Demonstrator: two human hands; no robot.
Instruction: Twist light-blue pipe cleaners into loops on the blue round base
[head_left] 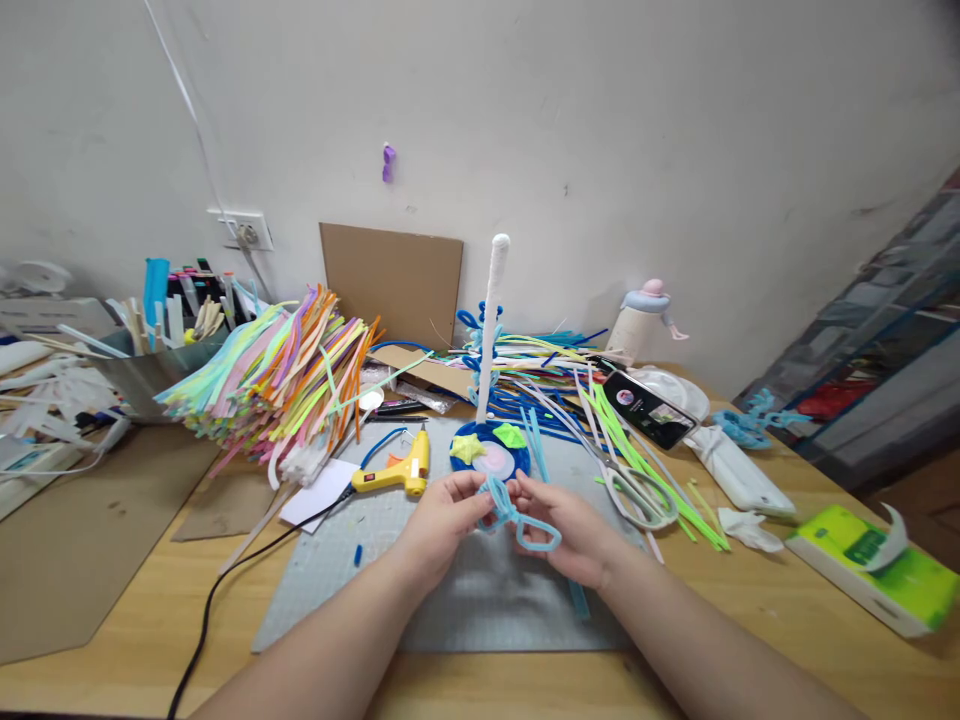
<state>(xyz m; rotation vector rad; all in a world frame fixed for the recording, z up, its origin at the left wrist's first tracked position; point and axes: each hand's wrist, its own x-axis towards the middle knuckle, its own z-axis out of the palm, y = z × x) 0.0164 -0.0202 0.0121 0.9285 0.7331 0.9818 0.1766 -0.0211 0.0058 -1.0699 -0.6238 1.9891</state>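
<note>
Both my hands meet over a grey cutting mat and hold a light blue pipe cleaner bent into loops. My left hand pinches its left end with closed fingers. My right hand grips the looped right part, fingers curled under it. Just beyond my hands stands a blue round base with a yellow star, a green shape and a pale pink disc on it. A tall white fuzzy stick rises from that base.
A yellow glue gun with a black cord lies left of the base. A big stack of coloured pipe cleaners sits at left, with loose ones at back right. Scissors, a phone and a green tissue pack lie right.
</note>
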